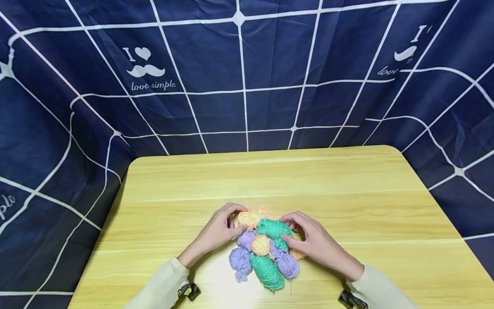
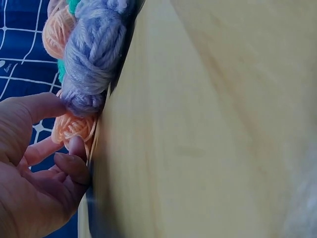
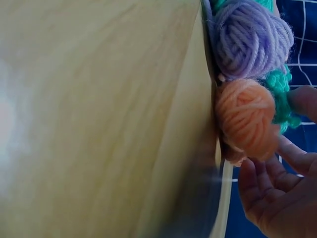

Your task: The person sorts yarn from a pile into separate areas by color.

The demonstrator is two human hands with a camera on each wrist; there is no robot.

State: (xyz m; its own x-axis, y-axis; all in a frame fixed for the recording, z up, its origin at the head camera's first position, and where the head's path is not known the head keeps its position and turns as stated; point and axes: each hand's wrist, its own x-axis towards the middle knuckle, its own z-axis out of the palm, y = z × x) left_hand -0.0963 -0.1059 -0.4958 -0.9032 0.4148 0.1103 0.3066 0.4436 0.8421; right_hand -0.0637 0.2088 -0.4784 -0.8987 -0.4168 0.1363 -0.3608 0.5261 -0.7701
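Observation:
A heap of small yarn balls and skeins lies between my two hands in the head view. My left hand touches its left side, fingertips at the peach yarn skein and thumb beside the purple yarn ball. On the other side, my right hand rests loosely curved against the upper green yarn skein. In the right wrist view its thumb touches green yarn, with fingers behind a peach yarn ball. The far sides of the yarn are partly hidden.
Nearer the front lie a long green skein, a twisted purple skein, another purple ball and a small peach ball. Below them is a wooden table. Dark blue gridded cloth hangs behind and at both sides.

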